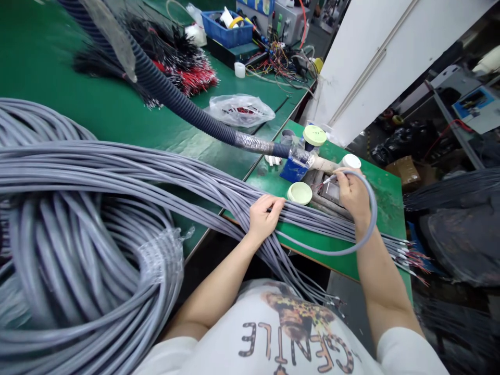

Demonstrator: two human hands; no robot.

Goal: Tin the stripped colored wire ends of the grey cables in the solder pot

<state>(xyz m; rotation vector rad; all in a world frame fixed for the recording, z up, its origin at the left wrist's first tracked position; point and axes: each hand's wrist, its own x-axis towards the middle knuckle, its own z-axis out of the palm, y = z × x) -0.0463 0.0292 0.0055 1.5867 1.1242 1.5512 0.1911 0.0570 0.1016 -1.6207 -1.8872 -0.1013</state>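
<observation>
A thick bundle of grey cables (187, 174) runs from the left across to the green board on the right. My left hand (265, 216) lies over the bundle with its fingers closed around part of it. In my right hand (351, 192) one grey cable (374, 208) is pinched near its stripped end, the rest looping round my wrist. That end, with thin wires showing, points left over a small metal-framed pot (332, 190). Near it stand a pale open lid (300, 193) and a white round container (351, 161). Stripped cable ends (410, 255) fan out past my right forearm.
A ribbed dark hose (183, 107) crosses above the table down to the pot. Big grey cable coils (70, 250) fill the left. Black and red wires (191, 73), a plastic bag (241, 110) and a blue bin (226, 31) lie farther back. A white panel (375, 52) stands behind the board.
</observation>
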